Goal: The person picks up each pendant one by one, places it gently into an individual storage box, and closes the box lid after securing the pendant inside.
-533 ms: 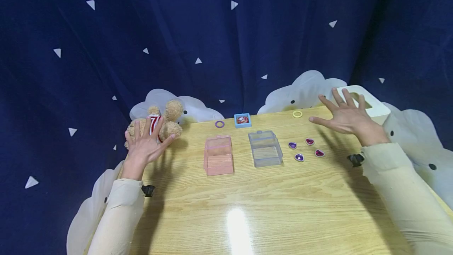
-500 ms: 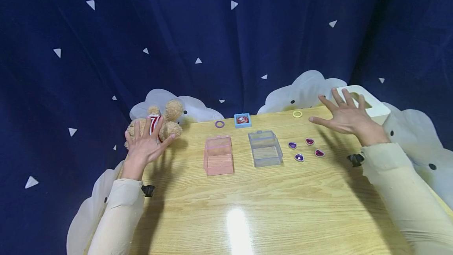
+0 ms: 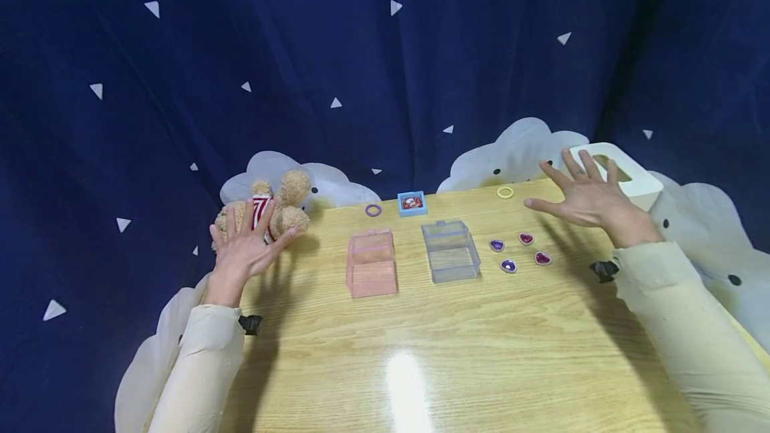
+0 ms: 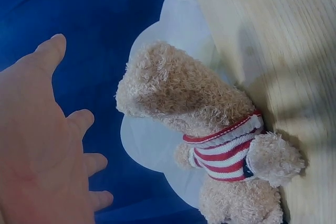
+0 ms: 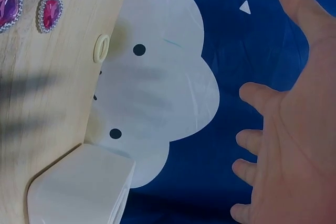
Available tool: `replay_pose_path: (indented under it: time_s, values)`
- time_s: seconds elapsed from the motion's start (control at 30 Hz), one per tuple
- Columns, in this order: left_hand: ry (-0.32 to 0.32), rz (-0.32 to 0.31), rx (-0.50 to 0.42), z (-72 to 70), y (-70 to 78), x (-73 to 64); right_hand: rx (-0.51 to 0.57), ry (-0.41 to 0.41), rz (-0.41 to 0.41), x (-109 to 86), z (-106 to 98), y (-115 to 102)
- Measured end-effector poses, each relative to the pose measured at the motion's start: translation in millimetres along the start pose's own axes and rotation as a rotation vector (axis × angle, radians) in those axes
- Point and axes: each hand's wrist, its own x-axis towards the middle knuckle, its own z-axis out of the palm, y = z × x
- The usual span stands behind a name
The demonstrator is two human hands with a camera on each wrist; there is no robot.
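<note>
My left hand (image 3: 245, 256) is spread with straight fingers above the table's left side, holding nothing. Behind it in the head view lies a tan plush toy (image 4: 173, 87) in a red and white striped shirt (image 4: 226, 158). Fingers spread too, my right hand (image 3: 592, 202) hovers over the right side and holds nothing. It overlaps a white box with an opening in its top (image 3: 646, 186). Left of that hand lie two red heart gems (image 3: 543, 258) and two purple heart gems (image 3: 508, 266), all with silvery rims.
A pink transparent box (image 3: 373, 279) and a greyish transparent box (image 3: 455, 274) stand with lids up mid-table. Behind them are a purple ring (image 3: 373, 210), a small blue square box (image 3: 412, 204) and a yellow ring (image 3: 504, 192). White cloud-shaped panels (image 3: 517, 152) and a dark blue curtain (image 3: 385, 72) border the table.
The head view has shifted very slightly. Both hands keep the same spread pose, and the things on the table stay where they were.
</note>
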Motion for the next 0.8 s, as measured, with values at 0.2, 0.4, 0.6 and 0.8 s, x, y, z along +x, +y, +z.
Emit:
replay_pose_path:
  time_s: [0.2, 0.4, 0.6, 0.8]
  values:
    - [-0.001, 0.005, -0.006, -0.9, 0.9, -0.5, 0.006, -0.013, -0.010, 1.1, -0.6, -2.5]
    - [0.007, 0.016, -0.010, -1.0, 2.7, -0.6, 0.011, -0.012, -0.019, 2.1, -0.7, -2.9]
    - [-0.004, 0.024, -0.019, -0.9, 4.3, -1.1, 0.035, -0.021, -0.039, 1.5, -2.2, -3.2]
    - [0.012, 0.045, -0.044, 0.1, 6.6, -0.8, 0.058, -0.023, -0.062, 1.1, -2.7, -3.2]
